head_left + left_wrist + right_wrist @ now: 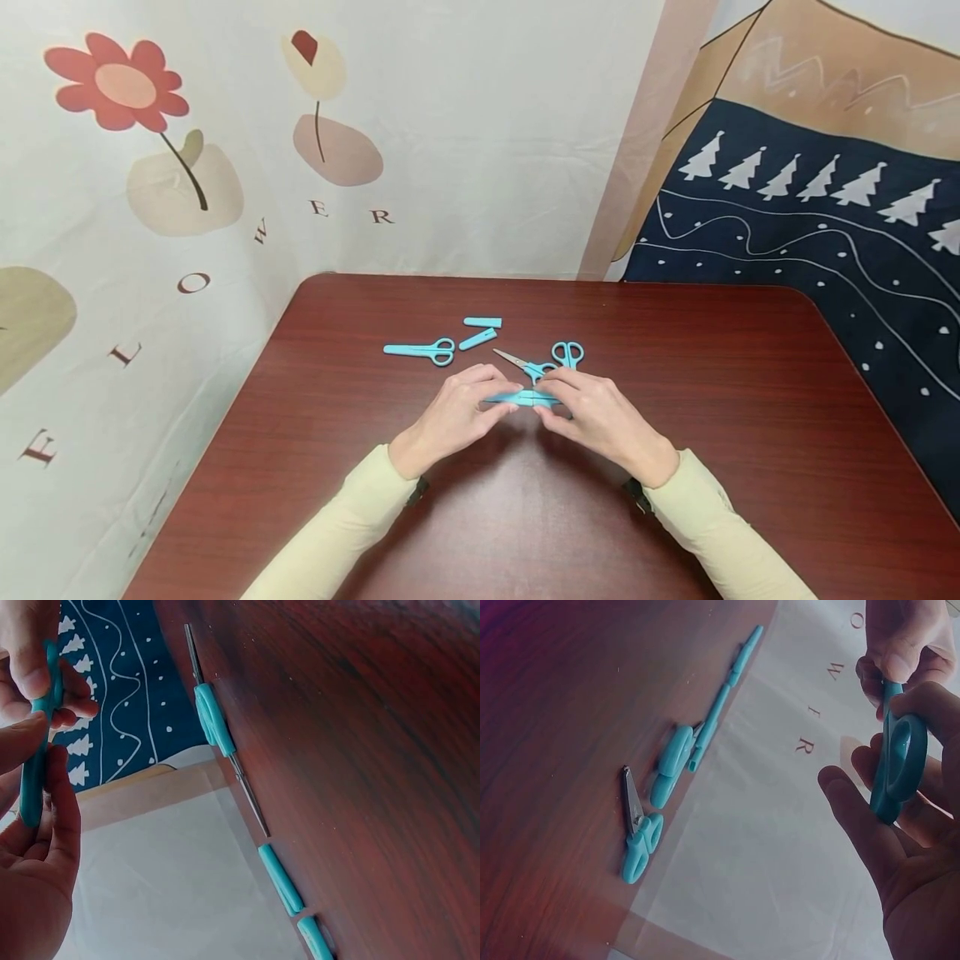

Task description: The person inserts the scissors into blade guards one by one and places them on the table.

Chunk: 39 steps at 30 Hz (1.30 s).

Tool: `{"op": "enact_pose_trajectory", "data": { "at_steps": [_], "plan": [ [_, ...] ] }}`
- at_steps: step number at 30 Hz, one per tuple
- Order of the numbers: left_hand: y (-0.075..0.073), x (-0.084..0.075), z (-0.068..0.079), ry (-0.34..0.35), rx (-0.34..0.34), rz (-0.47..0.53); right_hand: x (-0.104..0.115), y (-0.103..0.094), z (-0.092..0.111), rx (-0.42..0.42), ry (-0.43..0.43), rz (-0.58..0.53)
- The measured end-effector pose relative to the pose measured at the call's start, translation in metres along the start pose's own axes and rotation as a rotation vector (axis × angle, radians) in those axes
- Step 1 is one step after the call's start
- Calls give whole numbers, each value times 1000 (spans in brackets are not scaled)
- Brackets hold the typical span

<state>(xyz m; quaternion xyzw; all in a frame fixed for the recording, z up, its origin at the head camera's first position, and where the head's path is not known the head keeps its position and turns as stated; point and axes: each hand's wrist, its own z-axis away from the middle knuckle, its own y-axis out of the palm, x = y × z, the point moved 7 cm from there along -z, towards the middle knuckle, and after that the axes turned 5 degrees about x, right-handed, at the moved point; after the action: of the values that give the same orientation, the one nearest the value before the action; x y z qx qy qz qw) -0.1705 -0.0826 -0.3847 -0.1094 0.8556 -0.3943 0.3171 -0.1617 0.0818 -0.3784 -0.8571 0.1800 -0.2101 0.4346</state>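
Observation:
Over the table, both hands hold one pair of turquoise scissors (pixel 531 398) whose blades are covered by a turquoise cap (pixel 31 787). My left hand (pixel 457 407) pinches the capped end between thumb and fingers. At the other end, my right hand (pixel 603 412) grips the looped handles (pixel 909 761). Just beyond the hands lie two more scissors with bare metal blades: one pair (pixel 538 371) points left, and the other (pixel 567 354) has its blades hidden behind the right hand in the head view. The right wrist view shows those blades (pixel 631 791) uncovered.
Farther left on the table rests a capped pair of scissors (pixel 420 350). Two loose turquoise caps (pixel 482 322) lie close together toward the back. The dark red-brown table (pixel 337 500) meets printed cloth hangings (pixel 480 167) along its far edge.

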Motion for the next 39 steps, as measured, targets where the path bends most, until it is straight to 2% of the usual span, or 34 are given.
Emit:
{"op": "enact_pose_trajectory", "data": {
  "at_steps": [11, 14, 20, 26, 39],
  "plan": [
    [2, 0, 0, -7, 1, -7, 1, -1, 1, 2, 2, 3],
    [3, -1, 0, 1, 7, -39, 1, 1, 1, 7, 5, 17],
    [8, -5, 0, 18, 77, -172, 0, 7, 4, 34, 30, 34],
    [12, -6, 0, 23, 134, -182, 0, 14, 5, 58, 35, 19],
    [8, -4, 2, 22, 114, -204, 1, 20, 0, 89, 67, -21]
  ]
}}
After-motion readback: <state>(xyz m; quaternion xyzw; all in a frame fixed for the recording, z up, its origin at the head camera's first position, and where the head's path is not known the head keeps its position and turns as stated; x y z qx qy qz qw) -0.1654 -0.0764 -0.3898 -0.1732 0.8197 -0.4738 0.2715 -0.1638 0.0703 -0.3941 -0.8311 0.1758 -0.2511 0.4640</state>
